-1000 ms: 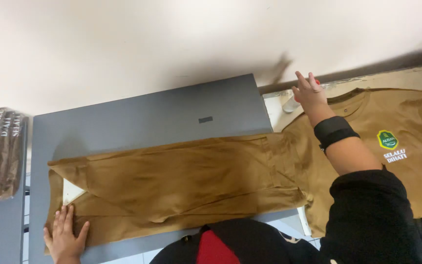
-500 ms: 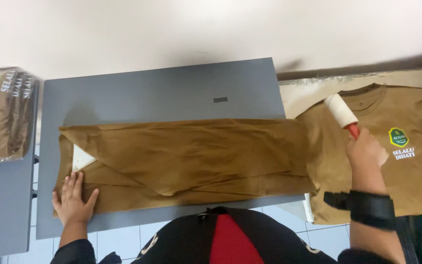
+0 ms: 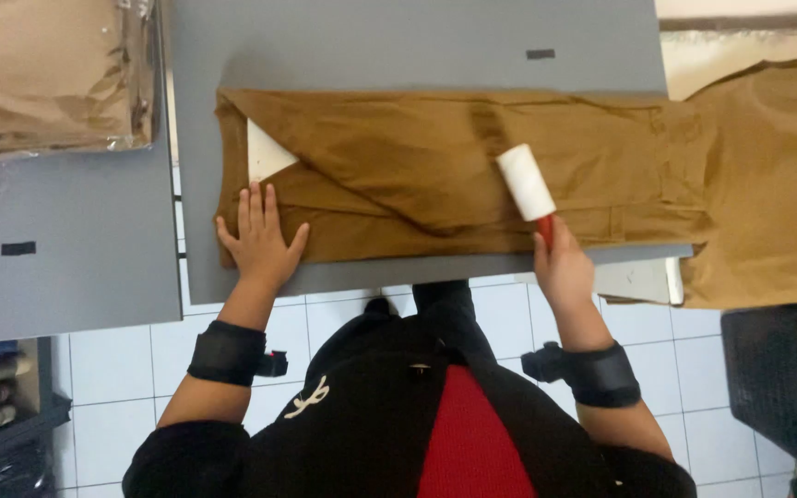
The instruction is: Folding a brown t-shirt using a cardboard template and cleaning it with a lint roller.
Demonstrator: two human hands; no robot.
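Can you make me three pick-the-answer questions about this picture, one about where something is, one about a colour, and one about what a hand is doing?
1. Where is the white roller?
A. On the brown trousers
B. On the floor tiles
C. On the bagged clothes

2. What colour is the roller's handle?
A. Blue
B. Red
C. Green

3. What is the left hand doing?
A. Gripping the roller
B. Hanging in the air
C. Lying flat on the trousers

Answers:
1. A, the roller rests on the trousers spread over the grey table.
2. B, a red piece shows between the white roll and the right hand.
3. C, its fingers are spread open on the cloth near the left end, while the right hand holds the roller.
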